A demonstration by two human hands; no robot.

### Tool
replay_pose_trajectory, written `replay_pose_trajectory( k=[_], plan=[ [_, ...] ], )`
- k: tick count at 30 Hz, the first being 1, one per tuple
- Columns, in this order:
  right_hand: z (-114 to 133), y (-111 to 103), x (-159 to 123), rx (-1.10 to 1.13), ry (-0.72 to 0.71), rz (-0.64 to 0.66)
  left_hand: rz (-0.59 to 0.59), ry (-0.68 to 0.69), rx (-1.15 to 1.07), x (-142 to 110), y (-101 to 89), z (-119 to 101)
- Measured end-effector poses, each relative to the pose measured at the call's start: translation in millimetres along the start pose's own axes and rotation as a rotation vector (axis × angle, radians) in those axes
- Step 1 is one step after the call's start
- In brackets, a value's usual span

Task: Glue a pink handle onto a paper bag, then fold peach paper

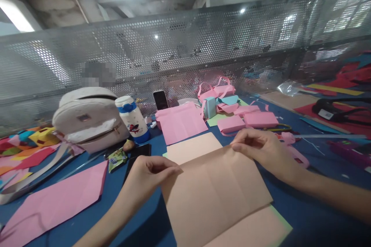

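A creased sheet of peach paper hangs tilted between my hands, held by its top edge. My left hand pinches the edge near the left corner, thumb and fingers together. Farther right along the same edge, my right hand pinches it too. Beneath and behind lies another peach sheet, partly covered. A green sheet's edge shows under the lower peach paper at the right. Beyond it a pink sheet lies on the blue table.
Left stand a white backpack, a bottle and a snack packet; a pink sheet lies nearer. A phone leans behind. Pink paper pieces lie right, near a black cable-like object. A perforated metal panel borders the back.
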State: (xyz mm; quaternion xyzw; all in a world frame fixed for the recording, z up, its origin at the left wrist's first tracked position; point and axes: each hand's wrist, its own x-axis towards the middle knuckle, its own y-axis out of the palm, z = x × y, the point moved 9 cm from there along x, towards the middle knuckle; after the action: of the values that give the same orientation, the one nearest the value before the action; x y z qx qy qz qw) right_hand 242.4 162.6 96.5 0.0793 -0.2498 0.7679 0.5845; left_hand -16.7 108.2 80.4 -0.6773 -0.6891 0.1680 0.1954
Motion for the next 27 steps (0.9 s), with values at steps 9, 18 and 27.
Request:
replay_pose_trajectory(
  k=[9,18,27],
  plan=[
    [-10.4,-3.8,-3.6,0.019,0.07,-0.002,-0.056,-0.103,-0.134,-14.6,-0.2,17.1],
    [-21.7,-2.5,-3.6,0.049,0.093,0.008,-0.124,0.061,-0.047,-24.3,-5.1,9.9],
    [-22.5,-0.1,-3.9,0.039,0.09,0.028,-0.116,0.083,-0.019,-22.4,-4.2,4.6]
  ],
)
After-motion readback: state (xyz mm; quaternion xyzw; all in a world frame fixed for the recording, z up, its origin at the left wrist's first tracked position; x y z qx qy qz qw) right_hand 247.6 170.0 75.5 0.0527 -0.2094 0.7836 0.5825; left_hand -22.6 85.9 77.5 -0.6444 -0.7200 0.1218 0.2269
